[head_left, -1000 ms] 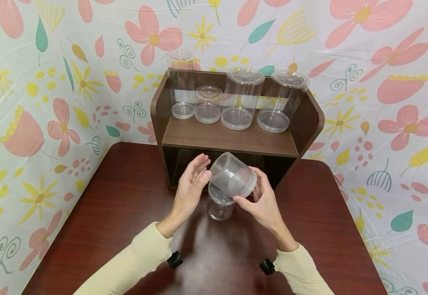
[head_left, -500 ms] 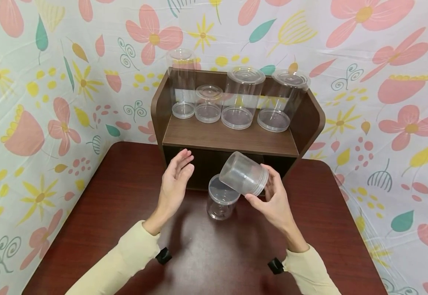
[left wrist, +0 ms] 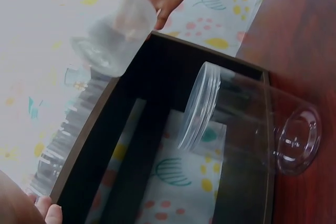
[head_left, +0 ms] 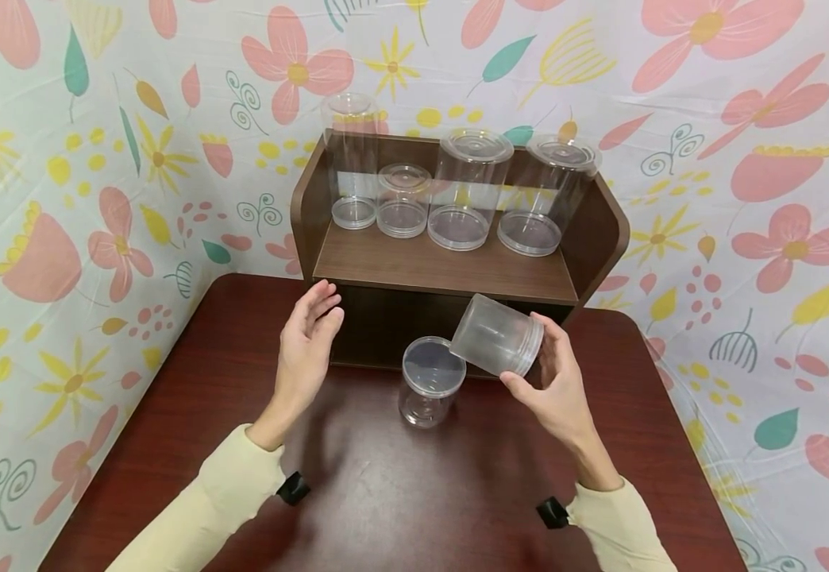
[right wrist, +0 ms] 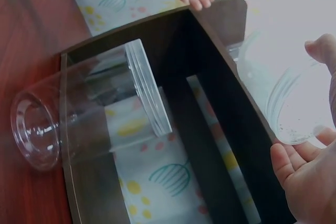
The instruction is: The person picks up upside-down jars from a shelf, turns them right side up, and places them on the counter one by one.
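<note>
Aloft, the right grip (head_left: 559,391) holds a jar (head_left: 495,337).

Looks forward and down from the head across the red-brown wooden counter (head_left: 386,500); from each wrist, looks closer, tipped sideways, sharing the standing clear, cylindrical plastic jar (head_left: 430,389) and dark-brown wooden shelf (head_left: 443,268).

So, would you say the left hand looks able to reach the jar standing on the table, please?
Probably yes: the left hand holds nothing, and no object shows between it and the standing jar; the right hand holds a tilted jar on the other side.
</note>
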A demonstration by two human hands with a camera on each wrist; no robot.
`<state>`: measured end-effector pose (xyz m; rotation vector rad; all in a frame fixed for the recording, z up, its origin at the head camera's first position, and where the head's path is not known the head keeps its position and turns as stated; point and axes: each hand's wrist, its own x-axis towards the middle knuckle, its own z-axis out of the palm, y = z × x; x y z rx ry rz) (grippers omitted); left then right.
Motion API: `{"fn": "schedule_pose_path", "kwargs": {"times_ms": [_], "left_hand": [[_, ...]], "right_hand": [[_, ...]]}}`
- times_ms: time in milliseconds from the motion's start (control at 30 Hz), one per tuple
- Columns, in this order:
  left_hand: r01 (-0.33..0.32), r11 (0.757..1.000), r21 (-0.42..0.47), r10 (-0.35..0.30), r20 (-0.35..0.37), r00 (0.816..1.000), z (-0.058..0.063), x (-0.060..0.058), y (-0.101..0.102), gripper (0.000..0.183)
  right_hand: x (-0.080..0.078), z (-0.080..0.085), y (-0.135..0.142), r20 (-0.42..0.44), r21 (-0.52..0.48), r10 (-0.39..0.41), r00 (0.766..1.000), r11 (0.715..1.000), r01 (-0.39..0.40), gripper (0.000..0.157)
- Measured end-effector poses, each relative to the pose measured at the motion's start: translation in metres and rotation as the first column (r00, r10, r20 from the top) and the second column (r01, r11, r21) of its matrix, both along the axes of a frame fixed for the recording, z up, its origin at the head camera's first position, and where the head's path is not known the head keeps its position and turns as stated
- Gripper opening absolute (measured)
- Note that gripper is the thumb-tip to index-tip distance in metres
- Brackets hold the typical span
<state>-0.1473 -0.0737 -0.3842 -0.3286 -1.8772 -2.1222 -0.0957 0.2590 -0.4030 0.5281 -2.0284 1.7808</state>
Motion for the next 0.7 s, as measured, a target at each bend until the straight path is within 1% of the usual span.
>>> {"fn": "schedule_pose_path", "kwargs": {"times_ms": [100,233,400,500,567,700], "left_hand": [[-0.043,0.999,-0.014,0.043,0.004,0.999,0.001,-0.003,-0.006,0.049],[-0.12,0.992,-0.03,0.119,-0.027,0.993,0.002,-0.007,-0.011,0.048],[-0.219,0.975,-0.038,0.215,-0.086,0.973,0.002,-0.016,-0.015,0.044],[-0.262,0.964,-0.051,0.256,-0.098,0.962,0.002,-0.022,-0.017,0.044],[-0.273,0.96,-0.058,0.267,-0.094,0.959,0.002,-0.025,-0.017,0.045],[-0.275,0.958,-0.084,0.269,-0.073,0.96,0.003,-0.031,-0.018,0.047]], "right_hand": [[0.001,0.001,0.005,0.004,0.022,-0.019,1.0,1.0,0.019,0.089],[0.001,0.002,0.012,-0.009,0.064,-0.043,0.999,0.997,0.044,0.089],[0.002,0.005,0.019,-0.035,0.093,-0.057,0.998,0.994,0.06,0.09],[0.003,0.008,0.023,-0.036,0.122,-0.068,0.997,0.99,0.072,0.092],[0.004,0.009,0.026,-0.032,0.154,-0.085,0.996,0.984,0.089,0.093],[0.007,0.016,0.032,-0.026,0.228,-0.141,0.99,0.963,0.143,0.094]]}}
